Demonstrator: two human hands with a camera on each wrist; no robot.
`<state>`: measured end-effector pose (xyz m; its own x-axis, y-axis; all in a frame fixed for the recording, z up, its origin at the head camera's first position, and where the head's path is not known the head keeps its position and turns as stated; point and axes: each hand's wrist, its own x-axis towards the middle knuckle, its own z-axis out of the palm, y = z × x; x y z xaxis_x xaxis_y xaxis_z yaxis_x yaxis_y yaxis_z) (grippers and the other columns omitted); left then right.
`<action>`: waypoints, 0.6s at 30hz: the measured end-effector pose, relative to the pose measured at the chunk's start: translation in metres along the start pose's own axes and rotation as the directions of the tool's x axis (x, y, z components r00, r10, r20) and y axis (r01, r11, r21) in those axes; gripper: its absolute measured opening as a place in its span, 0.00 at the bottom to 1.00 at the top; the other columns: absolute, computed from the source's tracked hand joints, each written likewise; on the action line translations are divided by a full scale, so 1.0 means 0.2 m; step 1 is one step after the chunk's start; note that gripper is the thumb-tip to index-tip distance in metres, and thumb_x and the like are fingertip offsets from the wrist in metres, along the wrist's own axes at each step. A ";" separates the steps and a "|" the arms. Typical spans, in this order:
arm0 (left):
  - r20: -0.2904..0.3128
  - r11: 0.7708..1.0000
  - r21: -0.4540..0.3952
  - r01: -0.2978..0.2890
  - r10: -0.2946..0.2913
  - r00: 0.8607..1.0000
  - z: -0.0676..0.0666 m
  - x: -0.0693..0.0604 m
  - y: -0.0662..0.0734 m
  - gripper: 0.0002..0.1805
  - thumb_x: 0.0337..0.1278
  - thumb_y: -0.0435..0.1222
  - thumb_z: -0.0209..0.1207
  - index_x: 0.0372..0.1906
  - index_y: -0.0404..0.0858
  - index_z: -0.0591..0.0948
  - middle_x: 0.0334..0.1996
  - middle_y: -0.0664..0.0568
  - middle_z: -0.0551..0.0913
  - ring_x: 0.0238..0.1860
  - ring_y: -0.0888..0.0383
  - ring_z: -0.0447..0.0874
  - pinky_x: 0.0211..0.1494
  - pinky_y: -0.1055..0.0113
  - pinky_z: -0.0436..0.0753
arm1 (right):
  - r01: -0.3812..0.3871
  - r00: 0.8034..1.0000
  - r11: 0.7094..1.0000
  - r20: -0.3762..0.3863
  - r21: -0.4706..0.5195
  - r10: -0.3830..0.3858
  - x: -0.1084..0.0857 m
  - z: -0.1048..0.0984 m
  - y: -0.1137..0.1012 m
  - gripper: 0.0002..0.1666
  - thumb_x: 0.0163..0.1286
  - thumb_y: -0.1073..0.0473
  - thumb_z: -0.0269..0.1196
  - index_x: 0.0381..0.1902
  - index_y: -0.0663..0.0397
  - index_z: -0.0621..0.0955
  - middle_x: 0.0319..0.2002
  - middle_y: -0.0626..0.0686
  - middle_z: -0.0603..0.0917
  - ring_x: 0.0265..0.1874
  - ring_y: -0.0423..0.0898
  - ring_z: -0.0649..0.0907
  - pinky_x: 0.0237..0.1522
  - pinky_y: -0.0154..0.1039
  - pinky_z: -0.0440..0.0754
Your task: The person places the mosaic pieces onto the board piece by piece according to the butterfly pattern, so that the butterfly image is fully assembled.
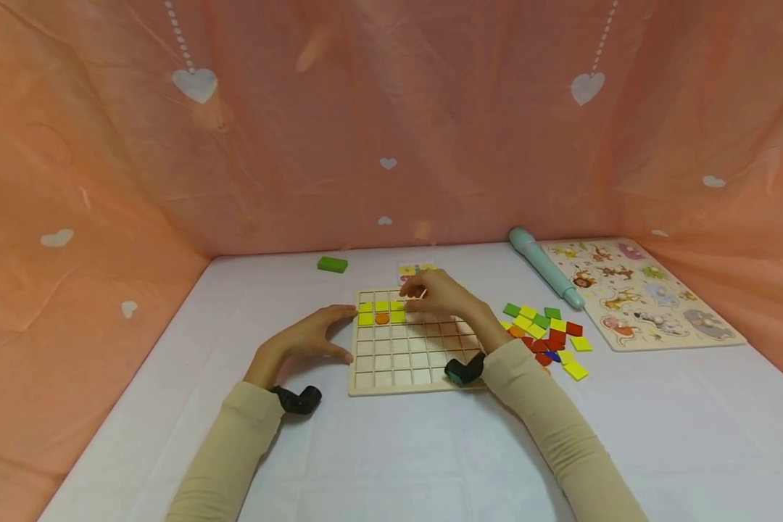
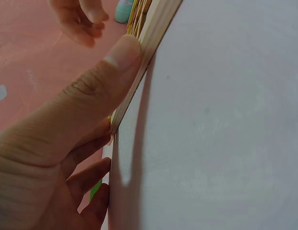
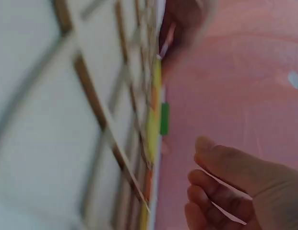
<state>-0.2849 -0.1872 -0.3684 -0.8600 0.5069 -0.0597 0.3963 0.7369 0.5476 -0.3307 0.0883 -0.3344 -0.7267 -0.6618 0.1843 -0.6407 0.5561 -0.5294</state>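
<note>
A wooden grid board lies flat on the white table. Yellow square tiles and an orange piece fill some cells at its far left corner. At the board's left side is my left hand, thumb and fingers spread; in the left wrist view its thumb touches the wooden edge. Over the far part of the board, my right hand hovers with loosely bent fingers. Nothing shows between its thumb and fingers in the right wrist view. It partly covers a small patterned card behind the board.
Loose red, yellow, green, orange and blue tiles are scattered right of the board, some hidden by the right arm. Farther right lie a mint-green stick-shaped object and an animal picture board. A green block sits at the back left.
</note>
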 end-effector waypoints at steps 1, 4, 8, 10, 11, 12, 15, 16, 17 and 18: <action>-0.001 1.000 0.000 0.001 -0.001 1.000 0.00 0.00 0.00 0.52 0.35 0.49 0.73 0.68 0.36 0.63 0.69 0.43 0.59 0.71 0.44 0.50 0.72 0.49 0.51 | -0.004 1.000 1.000 -0.016 0.014 0.005 -0.02 -0.03 0.01 0.16 0.59 0.62 0.66 0.44 0.64 0.82 0.42 0.60 0.83 0.41 0.51 0.81 0.44 0.40 0.82; 0.002 1.000 0.003 -0.001 0.001 1.000 0.00 0.00 0.00 0.52 0.35 0.49 0.73 0.68 0.36 0.62 0.69 0.43 0.60 0.71 0.44 0.51 0.72 0.49 0.52 | -0.011 0.998 0.995 -0.056 0.098 0.016 -0.09 -0.10 0.08 0.19 0.59 0.63 0.67 0.47 0.66 0.80 0.45 0.63 0.82 0.44 0.55 0.81 0.48 0.45 0.80; 0.007 1.000 0.013 0.001 -0.001 1.000 0.00 0.01 0.00 0.52 0.35 0.48 0.73 0.68 0.35 0.62 0.69 0.42 0.60 0.71 0.44 0.51 0.72 0.49 0.53 | -0.027 0.993 0.976 -0.108 0.214 0.052 -0.23 -0.19 0.21 0.22 0.59 0.63 0.67 0.51 0.66 0.78 0.49 0.65 0.80 0.48 0.58 0.79 0.53 0.50 0.77; 0.009 1.000 0.013 0.001 -0.001 1.000 0.01 0.01 0.00 0.52 0.35 0.48 0.73 0.68 0.35 0.62 0.69 0.42 0.60 0.71 0.44 0.51 0.72 0.49 0.53 | -0.060 0.989 0.970 -0.119 0.236 0.090 -0.30 -0.23 0.28 0.23 0.59 0.62 0.66 0.52 0.67 0.77 0.50 0.65 0.79 0.49 0.58 0.78 0.54 0.49 0.76; 0.009 1.000 0.016 -0.001 0.001 1.000 0.01 0.01 0.00 0.52 0.35 0.48 0.73 0.68 0.35 0.62 0.69 0.42 0.59 0.71 0.44 0.51 0.72 0.49 0.53 | -0.080 0.986 0.970 -0.125 0.231 0.111 -0.33 -0.24 0.31 0.23 0.60 0.62 0.66 0.52 0.68 0.77 0.50 0.65 0.79 0.49 0.58 0.78 0.54 0.49 0.76; 0.009 1.000 0.018 -0.003 0.003 1.000 0.01 0.01 0.00 0.52 0.36 0.48 0.73 0.68 0.35 0.62 0.69 0.42 0.60 0.71 0.44 0.51 0.72 0.49 0.53 | -0.102 0.983 0.968 -0.127 0.229 0.133 -0.36 -0.26 0.34 0.23 0.60 0.62 0.66 0.52 0.68 0.77 0.51 0.65 0.79 0.49 0.58 0.78 0.54 0.47 0.77; 0.007 1.000 0.019 -0.003 0.002 1.000 0.00 0.01 0.00 0.51 0.36 0.47 0.74 0.68 0.35 0.62 0.69 0.42 0.60 0.71 0.44 0.51 0.72 0.49 0.53 | -0.174 0.972 0.963 -0.122 0.207 0.202 -0.45 -0.30 0.42 0.22 0.60 0.63 0.66 0.51 0.68 0.77 0.50 0.65 0.79 0.48 0.57 0.78 0.50 0.38 0.78; 0.005 1.000 0.025 -0.007 0.006 1.000 0.00 0.00 0.01 0.51 0.36 0.47 0.73 0.68 0.35 0.62 0.69 0.42 0.60 0.71 0.44 0.51 0.72 0.49 0.53 | -0.193 0.969 0.961 -0.116 0.197 0.219 -0.47 -0.31 0.44 0.22 0.61 0.62 0.66 0.51 0.68 0.77 0.50 0.65 0.79 0.48 0.57 0.78 0.49 0.35 0.78; 0.004 1.000 0.025 -0.004 0.003 1.000 0.00 0.00 0.01 0.51 0.35 0.47 0.74 0.68 0.35 0.63 0.69 0.42 0.60 0.71 0.44 0.51 0.72 0.49 0.53 | -0.212 0.965 0.958 -0.111 0.192 0.236 -0.49 -0.32 0.46 0.22 0.60 0.62 0.66 0.51 0.68 0.78 0.49 0.65 0.79 0.47 0.57 0.79 0.47 0.33 0.78; 0.002 1.000 0.023 0.000 0.000 1.000 0.00 0.00 0.01 0.51 0.35 0.47 0.74 0.68 0.35 0.63 0.69 0.42 0.60 0.71 0.44 0.51 0.72 0.49 0.53 | -0.224 0.964 0.957 -0.105 0.184 0.246 -0.50 -0.32 0.48 0.22 0.60 0.62 0.66 0.51 0.68 0.78 0.48 0.64 0.80 0.46 0.56 0.79 0.46 0.30 0.78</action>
<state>-0.2844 -0.1861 -0.3669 -0.8596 0.5074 -0.0611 0.4034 0.7471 0.5283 -0.3349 0.2404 -0.3497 -0.8837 -0.4484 0.1341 -0.4046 0.5878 -0.7005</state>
